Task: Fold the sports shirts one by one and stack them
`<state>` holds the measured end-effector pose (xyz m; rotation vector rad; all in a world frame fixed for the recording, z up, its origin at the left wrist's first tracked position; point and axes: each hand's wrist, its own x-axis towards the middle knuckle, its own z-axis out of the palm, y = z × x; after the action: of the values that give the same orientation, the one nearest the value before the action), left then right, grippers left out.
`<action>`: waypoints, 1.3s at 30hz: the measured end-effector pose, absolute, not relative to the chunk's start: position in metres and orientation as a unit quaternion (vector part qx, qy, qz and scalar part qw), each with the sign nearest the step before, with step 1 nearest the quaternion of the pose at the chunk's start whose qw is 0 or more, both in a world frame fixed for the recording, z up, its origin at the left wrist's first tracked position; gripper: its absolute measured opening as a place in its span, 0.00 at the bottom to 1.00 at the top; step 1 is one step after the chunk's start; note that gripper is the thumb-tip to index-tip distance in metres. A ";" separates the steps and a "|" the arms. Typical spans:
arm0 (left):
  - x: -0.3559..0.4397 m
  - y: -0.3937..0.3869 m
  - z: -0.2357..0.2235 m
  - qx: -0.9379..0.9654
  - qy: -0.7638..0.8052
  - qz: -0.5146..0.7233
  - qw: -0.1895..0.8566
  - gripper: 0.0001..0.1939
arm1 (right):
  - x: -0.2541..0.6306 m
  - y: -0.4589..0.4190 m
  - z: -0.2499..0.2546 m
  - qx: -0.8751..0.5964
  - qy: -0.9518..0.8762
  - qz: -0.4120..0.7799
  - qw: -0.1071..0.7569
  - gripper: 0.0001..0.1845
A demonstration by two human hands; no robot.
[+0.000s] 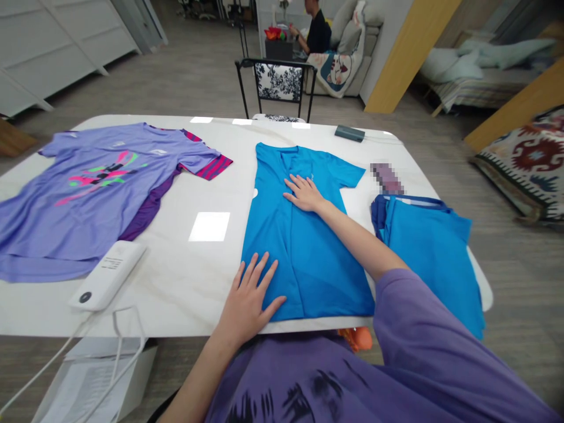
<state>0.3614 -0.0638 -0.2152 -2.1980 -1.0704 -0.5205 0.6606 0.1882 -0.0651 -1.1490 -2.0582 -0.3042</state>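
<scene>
A blue T-shirt (326, 258) lies on the white table in front of me, its left side folded inward and one sleeve spread out at the right. My right hand (304, 194) rests flat on its upper part near the collar, fingers spread. Close to the table's front edge, my left hand (252, 296) lies with fingers apart over the shirt's lower left edge, partly on the tabletop. Neither hand grips the cloth. At the right sits a pile of folded blue clothing (432, 241), overhanging the table's edge.
Purple T-shirts (101, 188) lie spread at the left, beside a white power strip (108, 276) with a cable. A dark case (349, 134) and a blurred phone-like object (386, 178) lie on the white table (211, 194). Beyond are a chair (277, 82) and a seated person (318, 29).
</scene>
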 end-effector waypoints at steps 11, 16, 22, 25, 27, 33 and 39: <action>0.367 -0.086 -0.212 -0.844 -0.401 -0.205 0.292 0.38 | 0.845 0.206 -0.039 -0.641 -0.569 -0.057 0.512 0.33; 0.481 -0.098 -0.229 -0.930 -0.271 -0.139 0.206 0.27 | 0.898 0.220 -0.058 -0.692 -0.517 0.015 0.505 0.35; 0.549 -0.090 -0.262 -0.946 -0.175 -0.059 0.266 0.13 | 0.896 0.220 -0.068 -0.657 -0.561 -0.014 0.503 0.12; 0.548 -0.089 -0.268 -0.945 -0.184 -0.064 0.263 0.05 | 0.895 0.218 -0.063 -0.640 -0.570 -0.021 0.515 0.11; 0.547 -0.091 -0.268 -0.946 -0.193 -0.071 0.250 0.06 | 0.895 0.218 -0.058 -0.625 -0.555 -0.016 0.549 0.14; 0.536 -0.102 -0.243 -0.940 -0.230 -0.205 0.147 0.08 | 0.880 0.214 -0.035 -0.562 -0.535 0.029 0.630 0.22; 0.482 -0.120 -0.199 -0.900 -0.231 -0.355 0.104 0.12 | 0.841 0.221 0.030 -0.509 -0.569 -0.059 0.643 0.20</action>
<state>0.4818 -0.1203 -0.1990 -2.6551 -0.6814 -1.0464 0.8415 0.2215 0.0297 -1.1592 -1.2963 -0.1343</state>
